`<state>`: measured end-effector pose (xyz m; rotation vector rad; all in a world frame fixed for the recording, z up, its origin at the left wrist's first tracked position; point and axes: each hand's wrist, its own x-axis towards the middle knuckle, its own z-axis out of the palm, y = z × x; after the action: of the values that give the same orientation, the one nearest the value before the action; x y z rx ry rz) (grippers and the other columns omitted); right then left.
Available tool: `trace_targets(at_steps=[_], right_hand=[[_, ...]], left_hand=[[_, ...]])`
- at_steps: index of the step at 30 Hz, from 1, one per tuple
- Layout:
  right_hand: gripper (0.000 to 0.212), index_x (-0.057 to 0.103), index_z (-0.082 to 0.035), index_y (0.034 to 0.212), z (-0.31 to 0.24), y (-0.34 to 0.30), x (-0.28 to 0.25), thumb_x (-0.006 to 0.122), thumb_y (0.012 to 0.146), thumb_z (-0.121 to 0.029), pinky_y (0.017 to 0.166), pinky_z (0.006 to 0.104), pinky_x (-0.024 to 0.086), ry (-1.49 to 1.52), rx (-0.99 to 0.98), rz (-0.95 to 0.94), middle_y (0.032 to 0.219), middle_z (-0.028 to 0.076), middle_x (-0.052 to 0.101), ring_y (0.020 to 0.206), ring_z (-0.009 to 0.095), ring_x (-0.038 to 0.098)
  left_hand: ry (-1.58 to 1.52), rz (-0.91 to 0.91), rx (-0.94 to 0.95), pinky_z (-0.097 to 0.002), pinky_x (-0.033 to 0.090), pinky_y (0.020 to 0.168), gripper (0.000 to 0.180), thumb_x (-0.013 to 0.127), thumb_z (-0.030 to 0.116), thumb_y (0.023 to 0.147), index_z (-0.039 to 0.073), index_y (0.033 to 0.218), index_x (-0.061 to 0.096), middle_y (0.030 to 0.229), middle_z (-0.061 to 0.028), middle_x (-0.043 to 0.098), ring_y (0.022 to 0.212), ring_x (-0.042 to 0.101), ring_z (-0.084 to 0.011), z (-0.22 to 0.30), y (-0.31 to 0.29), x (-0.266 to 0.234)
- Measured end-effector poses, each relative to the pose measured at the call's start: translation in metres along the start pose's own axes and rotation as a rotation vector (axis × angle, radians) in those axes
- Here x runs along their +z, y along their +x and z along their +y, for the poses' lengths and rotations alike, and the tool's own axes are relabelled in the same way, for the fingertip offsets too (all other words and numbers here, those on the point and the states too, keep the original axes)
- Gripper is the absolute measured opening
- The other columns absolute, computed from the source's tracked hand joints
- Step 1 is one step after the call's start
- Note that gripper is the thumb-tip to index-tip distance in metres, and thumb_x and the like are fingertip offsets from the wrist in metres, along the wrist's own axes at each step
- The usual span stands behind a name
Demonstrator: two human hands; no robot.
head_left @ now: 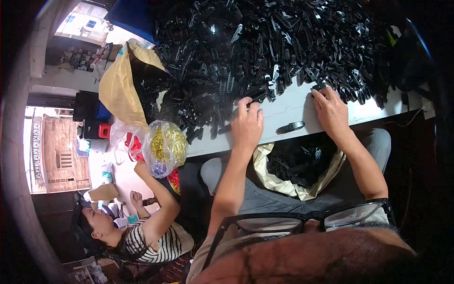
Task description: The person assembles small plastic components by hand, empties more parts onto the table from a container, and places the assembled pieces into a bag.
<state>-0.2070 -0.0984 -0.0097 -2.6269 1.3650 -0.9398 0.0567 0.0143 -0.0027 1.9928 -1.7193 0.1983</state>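
Small black plastic parts, some long and ladder-slotted, lie in a large heap (pixel 283 47) across the far side of the white table (pixel 283 111). At the heap's near edge, the curled fingers of my left hand (pixel 247 124) close on a black part (pixel 257 96), partly hidden by the fingertips. Farther right, my right hand (pixel 332 112) pinches a short, dark part (pixel 319 87) between thumb and fingers. A single black part with a rounded end (pixel 290 127) rests on the table between my hands, touched by neither.
An open pale-yellow sack (pixel 302 193) with black parts inside sits at my lap, below the table edge. Left of the heap are a yellow sack (pixel 118 90) and a clear bag of gold tinsel-like material (pixel 165 146). Another person (pixel 161 236) sits at left, arm raised toward that bag.
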Motion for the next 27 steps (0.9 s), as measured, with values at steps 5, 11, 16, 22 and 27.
trace_targets(at_steps=[5, 11, 16, 22, 27], right_hand=[[0.02, 0.077, -0.01, 0.115, -0.002, 0.002, -0.006, 0.074, 0.095, -0.014, 0.074, 0.0444, 0.061, 0.089, 0.117, -0.099, 0.11, 0.011, 0.068, 0.102, 0.031, 0.072], [0.018, 0.078, -0.011, 0.111, -0.003, 0.0, -0.005, 0.073, 0.094, -0.014, 0.072, 0.0432, 0.061, 0.074, -0.037, -0.054, 0.102, 0.009, 0.066, 0.095, 0.029, 0.071], [0.013, 0.072, -0.004, 0.1, -0.005, 0.011, -0.024, 0.073, 0.094, -0.016, 0.071, 0.0451, 0.06, 0.125, -0.039, -0.317, 0.097, 0.013, 0.065, 0.09, 0.032, 0.072], [0.022, 0.071, -0.003, 0.108, -0.009, 0.009, -0.016, 0.075, 0.092, -0.018, 0.075, 0.045, 0.06, 0.189, 0.049, -0.238, 0.101, 0.014, 0.067, 0.094, 0.034, 0.073], [0.023, 0.074, -0.005, 0.109, -0.002, 0.005, -0.013, 0.077, 0.091, -0.017, 0.077, 0.0451, 0.06, 0.257, -0.006, -0.198, 0.102, 0.013, 0.067, 0.093, 0.034, 0.072]], left_hand=[[-0.164, -0.063, -0.012, -0.0513, 0.059, 0.074, 0.027, 0.076, 0.022, 0.097, 0.012, 0.121, 0.069, 0.118, -0.0086, 0.066, 0.092, 0.073, -0.0384, 0.005, -0.001, -0.003], [-0.213, -0.128, -0.076, -0.0487, 0.058, 0.082, 0.025, 0.074, 0.022, 0.098, 0.009, 0.119, 0.074, 0.112, -0.0128, 0.07, 0.096, 0.072, -0.0402, 0.019, 0.0, -0.007], [-0.269, -0.09, -0.021, -0.0486, 0.057, 0.076, 0.025, 0.079, 0.022, 0.095, 0.007, 0.114, 0.075, 0.109, -0.0094, 0.068, 0.091, 0.072, -0.0361, 0.019, 0.002, -0.011], [-0.355, -0.209, -0.04, -0.0369, 0.057, 0.076, 0.025, 0.083, 0.023, 0.092, 0.011, 0.113, 0.08, 0.108, -0.0057, 0.072, 0.083, 0.071, -0.0248, 0.027, 0.0, -0.01], [-0.436, -0.28, 0.01, -0.0366, 0.057, 0.076, 0.025, 0.082, 0.022, 0.092, 0.012, 0.115, 0.08, 0.108, -0.0029, 0.072, 0.084, 0.072, -0.024, 0.036, 0.006, -0.01]])
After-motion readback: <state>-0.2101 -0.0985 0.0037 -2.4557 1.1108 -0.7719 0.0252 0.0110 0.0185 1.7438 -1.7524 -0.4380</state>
